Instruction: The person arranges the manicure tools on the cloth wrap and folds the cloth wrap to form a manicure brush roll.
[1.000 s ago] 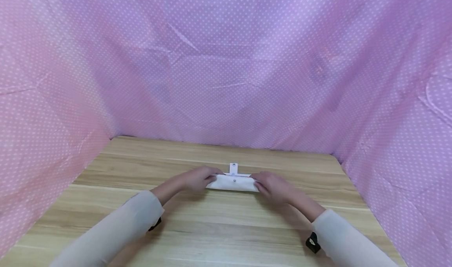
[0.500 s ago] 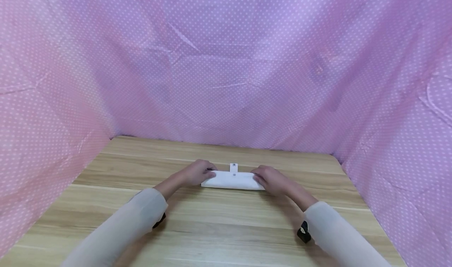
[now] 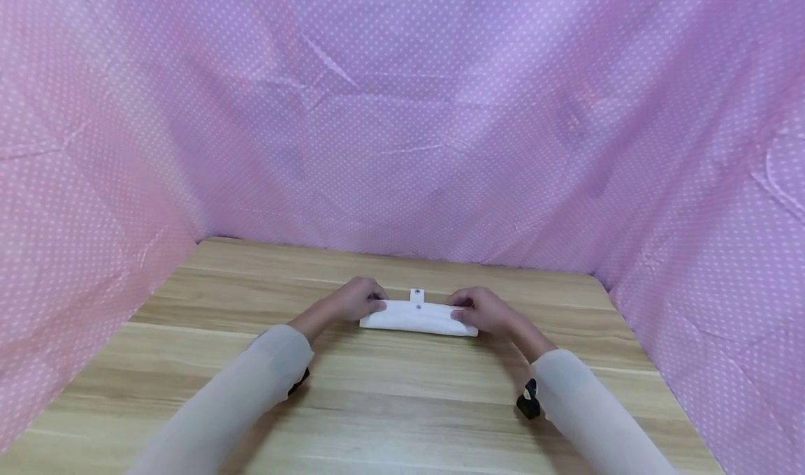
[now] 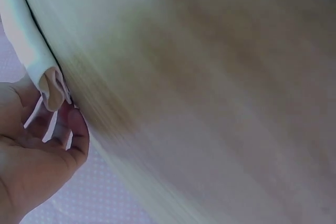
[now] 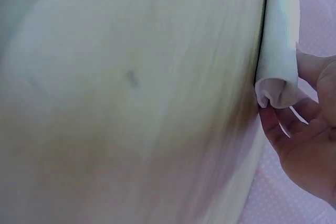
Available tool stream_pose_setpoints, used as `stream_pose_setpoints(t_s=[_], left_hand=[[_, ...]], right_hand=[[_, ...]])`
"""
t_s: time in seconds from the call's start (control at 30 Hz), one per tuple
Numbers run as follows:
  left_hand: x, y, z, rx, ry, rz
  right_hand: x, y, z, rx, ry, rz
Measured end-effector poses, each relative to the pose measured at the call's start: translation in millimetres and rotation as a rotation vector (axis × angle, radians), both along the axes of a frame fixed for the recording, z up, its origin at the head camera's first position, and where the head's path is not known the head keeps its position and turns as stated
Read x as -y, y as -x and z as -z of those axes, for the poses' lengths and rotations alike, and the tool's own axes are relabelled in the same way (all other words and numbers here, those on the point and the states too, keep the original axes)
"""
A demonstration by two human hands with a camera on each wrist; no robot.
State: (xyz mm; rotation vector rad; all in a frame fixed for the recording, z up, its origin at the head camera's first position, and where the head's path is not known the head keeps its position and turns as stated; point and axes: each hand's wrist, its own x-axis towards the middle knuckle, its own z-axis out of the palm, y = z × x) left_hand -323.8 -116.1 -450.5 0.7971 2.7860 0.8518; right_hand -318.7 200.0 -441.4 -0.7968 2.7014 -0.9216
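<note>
A white rolled-up fabric piece (image 3: 418,318) lies crosswise on the wooden table, with a metal snap at the middle of its far edge. Beyond it a short white snap tab (image 3: 417,295) sticks out flat, with a second snap on it. My left hand (image 3: 360,299) holds the left end, thumb on top and fingers behind the roll. At the right end my right hand (image 3: 483,310) grips it the same way. Both wrist views show the layers curled at the ends of the fabric roll (image 4: 51,85), with fingertips right at its lower edge; the right end (image 5: 278,90) shows a loose spiral.
Pale wood-grain table (image 3: 390,405) extends around the roll on all sides. A pink dotted curtain (image 3: 402,147) hangs behind the table and along both sides. Black bands (image 3: 529,399) show under the light sleeves.
The hands have moved slightly away from the body with the roll, which has turned toward the tab. Less of the tab shows, and the back layer visible earlier is now covered.
</note>
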Motion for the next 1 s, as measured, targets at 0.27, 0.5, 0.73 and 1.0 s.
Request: stream_pose_setpoints(t_s=[0.27,0.5,0.73,1.0], left_hand=[[-4,6.4,-3.2,0.048,0.020,0.025],[-9,10.2,-6.8,0.171,-0.003,0.070],[-28,10.6,-6.7,0.179,-0.034,0.054],[-35,11.6,-10.0,0.321,-0.093,-0.102]], right_hand=[[0,7.1,-3.5,0.092,0.016,0.004],[-1,12.1,-6.1,0.156,0.002,-0.010],[-2,19.3,-8.3,0.190,-0.010,-0.078],[7,27.9,-14.7,0.252,-0.062,-0.074]])
